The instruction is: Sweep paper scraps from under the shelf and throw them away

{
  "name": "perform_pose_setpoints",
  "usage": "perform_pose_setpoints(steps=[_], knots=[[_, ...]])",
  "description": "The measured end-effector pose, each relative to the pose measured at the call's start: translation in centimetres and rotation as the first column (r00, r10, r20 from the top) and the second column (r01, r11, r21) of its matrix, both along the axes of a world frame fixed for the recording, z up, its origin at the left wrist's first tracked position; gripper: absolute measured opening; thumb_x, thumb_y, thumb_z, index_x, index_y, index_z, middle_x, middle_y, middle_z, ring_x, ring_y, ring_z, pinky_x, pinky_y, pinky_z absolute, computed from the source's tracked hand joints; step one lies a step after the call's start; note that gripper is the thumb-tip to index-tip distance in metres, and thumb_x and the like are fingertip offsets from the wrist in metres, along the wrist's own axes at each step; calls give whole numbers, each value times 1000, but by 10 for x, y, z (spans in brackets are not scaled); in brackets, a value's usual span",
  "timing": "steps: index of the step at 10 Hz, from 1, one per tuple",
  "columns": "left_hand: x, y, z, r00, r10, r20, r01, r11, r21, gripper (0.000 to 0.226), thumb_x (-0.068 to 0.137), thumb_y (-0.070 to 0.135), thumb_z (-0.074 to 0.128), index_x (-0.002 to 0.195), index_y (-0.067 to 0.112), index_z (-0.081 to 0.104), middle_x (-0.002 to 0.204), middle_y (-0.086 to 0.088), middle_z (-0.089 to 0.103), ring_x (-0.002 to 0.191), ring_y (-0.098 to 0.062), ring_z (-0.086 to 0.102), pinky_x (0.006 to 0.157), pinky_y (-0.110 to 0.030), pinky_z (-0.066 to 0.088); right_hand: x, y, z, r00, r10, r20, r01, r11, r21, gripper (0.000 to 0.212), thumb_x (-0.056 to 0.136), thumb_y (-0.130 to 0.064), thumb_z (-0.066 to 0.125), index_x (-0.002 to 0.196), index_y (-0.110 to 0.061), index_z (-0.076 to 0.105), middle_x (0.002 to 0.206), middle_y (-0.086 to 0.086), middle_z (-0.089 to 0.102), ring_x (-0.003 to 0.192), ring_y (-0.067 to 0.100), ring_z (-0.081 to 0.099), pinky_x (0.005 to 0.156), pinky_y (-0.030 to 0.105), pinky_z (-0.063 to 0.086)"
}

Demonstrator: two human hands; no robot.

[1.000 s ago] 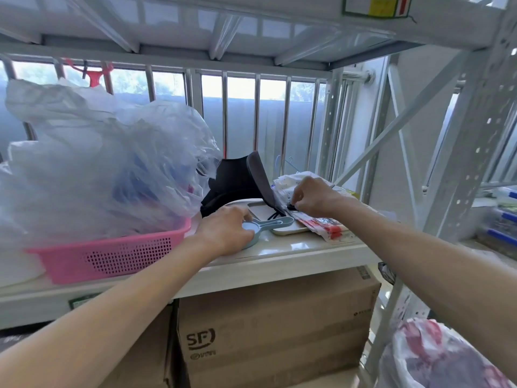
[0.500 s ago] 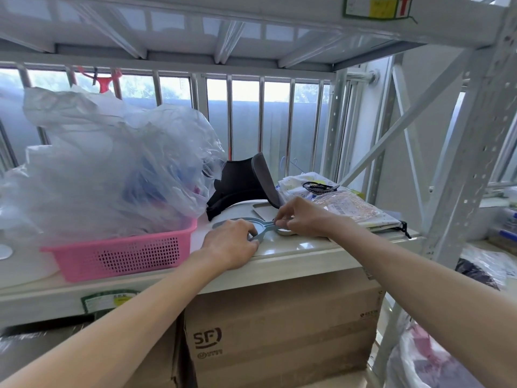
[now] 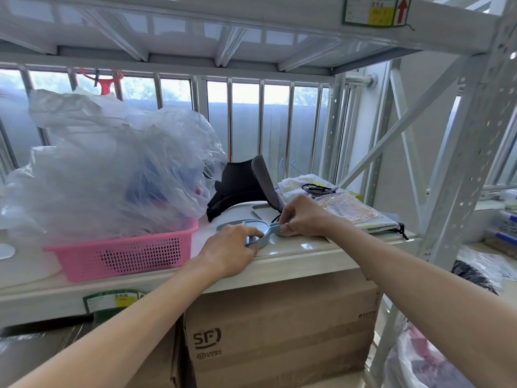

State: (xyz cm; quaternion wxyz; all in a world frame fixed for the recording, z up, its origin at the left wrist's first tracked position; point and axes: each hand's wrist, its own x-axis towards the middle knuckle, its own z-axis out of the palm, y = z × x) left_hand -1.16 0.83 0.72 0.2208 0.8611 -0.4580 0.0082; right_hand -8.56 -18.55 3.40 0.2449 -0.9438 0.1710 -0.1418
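Observation:
A small blue-grey dustpan set [image 3: 256,226] lies on the pale shelf board [image 3: 302,256], just right of a pink basket. My left hand [image 3: 226,256] grips its rounded body from the near side. My right hand [image 3: 305,217] pinches the thin handle at its right end. I cannot tell whether a brush sits clipped inside it. No paper scraps show in this view, and the floor under the shelf is hidden.
The pink basket [image 3: 123,256] holds a big heap of clear plastic bags [image 3: 112,175]. A black fabric item [image 3: 240,183] and flat packets [image 3: 347,208] lie behind my hands. Cardboard boxes [image 3: 279,326] fill the space below. A perforated metal upright [image 3: 458,175] stands at right, with a filled bag [image 3: 419,359] by it.
My right hand has left the packets at the back and come forward onto the dustpan's handle. My left hand has stayed on the pan.

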Motion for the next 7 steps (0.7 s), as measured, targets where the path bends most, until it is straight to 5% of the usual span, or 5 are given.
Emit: perform_pose_setpoints(steps=[3,5,7], knots=[[1,0,-6,1000,3,11,-3,1000,21,40,98,33,52,138,34,52,141,1,51,123,-18,52,98,-33,43,-5,4,-3,1000,24,9,-24,1000,-1,12,81,-9,71,91,-8,77,79,5,71,70,9,60,58,13,44],[2,3,-9,1000,14,15,-14,1000,7,40,97,34,52,137,35,52,139,1,53,122,-18,52,97,-34,43,-1,2,-12,998,22,51,-21,1000,-11,16,80,-14,74,96,-15,77,94,13,72,94,28,64,79,38,52],[5,5,-5,998,20,-53,-26,992,-122,39,96,35,54,135,36,54,142,1,52,126,-19,50,102,-37,43,-14,-2,-11,960,-60,274,48,998,51,35,79,-16,76,114,-21,72,120,-3,68,114,11,59,99,28,43]])
